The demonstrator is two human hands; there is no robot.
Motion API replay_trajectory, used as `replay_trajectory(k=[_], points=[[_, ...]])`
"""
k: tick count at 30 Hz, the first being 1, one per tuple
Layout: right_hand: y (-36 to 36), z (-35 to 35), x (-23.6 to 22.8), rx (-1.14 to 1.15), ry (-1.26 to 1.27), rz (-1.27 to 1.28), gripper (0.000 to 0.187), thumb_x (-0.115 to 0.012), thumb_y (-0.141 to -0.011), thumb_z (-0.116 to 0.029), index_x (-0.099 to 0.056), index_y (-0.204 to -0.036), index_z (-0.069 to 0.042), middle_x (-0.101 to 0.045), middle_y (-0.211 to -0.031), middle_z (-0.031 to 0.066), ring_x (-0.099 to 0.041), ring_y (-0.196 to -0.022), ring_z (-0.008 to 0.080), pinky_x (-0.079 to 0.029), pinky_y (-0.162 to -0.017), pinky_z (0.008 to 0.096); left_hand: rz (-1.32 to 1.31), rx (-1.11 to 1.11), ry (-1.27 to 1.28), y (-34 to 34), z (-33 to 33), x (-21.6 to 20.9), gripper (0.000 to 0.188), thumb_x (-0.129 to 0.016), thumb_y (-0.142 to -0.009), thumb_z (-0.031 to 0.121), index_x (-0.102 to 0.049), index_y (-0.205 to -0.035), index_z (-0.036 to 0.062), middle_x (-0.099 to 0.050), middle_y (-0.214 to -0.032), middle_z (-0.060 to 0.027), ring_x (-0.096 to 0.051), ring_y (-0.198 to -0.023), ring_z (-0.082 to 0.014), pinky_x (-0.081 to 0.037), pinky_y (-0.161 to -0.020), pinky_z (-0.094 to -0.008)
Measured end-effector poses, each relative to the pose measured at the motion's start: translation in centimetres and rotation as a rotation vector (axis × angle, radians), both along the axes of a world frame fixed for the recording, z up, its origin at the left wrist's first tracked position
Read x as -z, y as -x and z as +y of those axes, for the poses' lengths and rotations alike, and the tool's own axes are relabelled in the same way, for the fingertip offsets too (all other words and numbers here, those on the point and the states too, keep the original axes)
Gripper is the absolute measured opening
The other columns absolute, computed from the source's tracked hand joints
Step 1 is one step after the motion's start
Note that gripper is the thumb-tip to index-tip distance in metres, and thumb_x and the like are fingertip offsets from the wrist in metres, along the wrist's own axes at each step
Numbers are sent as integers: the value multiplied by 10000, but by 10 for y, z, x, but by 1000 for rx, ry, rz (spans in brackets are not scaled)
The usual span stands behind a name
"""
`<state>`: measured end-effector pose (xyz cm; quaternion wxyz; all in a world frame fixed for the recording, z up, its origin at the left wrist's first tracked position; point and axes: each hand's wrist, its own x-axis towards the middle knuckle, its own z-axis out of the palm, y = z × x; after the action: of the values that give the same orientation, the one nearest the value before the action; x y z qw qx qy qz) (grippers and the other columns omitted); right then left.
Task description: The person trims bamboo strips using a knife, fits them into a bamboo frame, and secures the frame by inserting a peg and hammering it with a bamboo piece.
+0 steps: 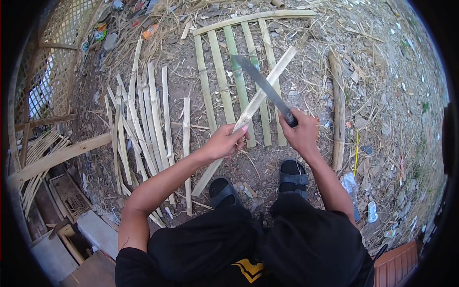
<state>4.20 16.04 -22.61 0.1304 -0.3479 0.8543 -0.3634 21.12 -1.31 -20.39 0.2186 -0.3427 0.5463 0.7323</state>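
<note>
My left hand (228,142) is closed around a split bamboo strip (258,98), which slants from near my left foot up to the right. In my right hand (300,133) is the dark handle of a machete (264,85). Its long blade points up and to the left and crosses over the strip's upper part; whether the two touch I cannot tell. Beyond them on the ground lie several bamboo slats (221,79) side by side, pale and greenish. A bamboo crosspiece (256,17) runs along their far ends.
Loose bamboo strips (155,115) lie in a bunch to the left. A bamboo pole (337,110) rests on the right, near a yellow stick (356,152) and a plastic cup (372,212). A wooden plank (60,159) and lattice panel (55,71) stand at far left. Shavings litter the dirt.
</note>
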Motion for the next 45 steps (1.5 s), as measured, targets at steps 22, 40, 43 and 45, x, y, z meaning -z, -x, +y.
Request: replay_trajectory(k=[22, 40, 43, 45], points=[[-7, -53, -2, -305, -234, -48, 242, -631, -763, -230, -715, -756, -4, -633, -663, 274, -655, -659, 444, -562, -682, 493, 34, -53, 207, 19, 1, -9, 328, -432, -1058, 358, -481, -940, 55, -263, -565, 85, -233, -424, -30, -193, -379, -241], [82, -48, 31, -85, -418, 151, 228, -643, -709, -188, -692, -764, 28, -672, -733, 252, -687, -726, 404, -568, -723, 469, -88, -136, 133, -13, 14, -43, 320, -433, -1057, 362, -455, -898, 85, -276, -562, 86, -230, -416, -30, -183, -378, -246], [131, -11, 29, 173, -505, 263, 263, -618, -746, -208, -697, -807, 36, -675, -784, 283, -683, -806, 430, -551, -789, 482, -118, -37, 29, -50, 25, -51, 312, -419, -1062, 354, -458, -913, 84, -269, -565, 86, -226, -415, -32, -180, -376, -244], [172, 22, 33, 468, -464, 169, 313, -609, -778, -244, -693, -838, 52, -678, -834, 299, -676, -837, 441, -537, -808, 486, -76, 70, 130, -58, 26, -56, 309, -408, -1065, 354, -459, -930, 81, -261, -566, 84, -215, -415, -36, -183, -374, -237]])
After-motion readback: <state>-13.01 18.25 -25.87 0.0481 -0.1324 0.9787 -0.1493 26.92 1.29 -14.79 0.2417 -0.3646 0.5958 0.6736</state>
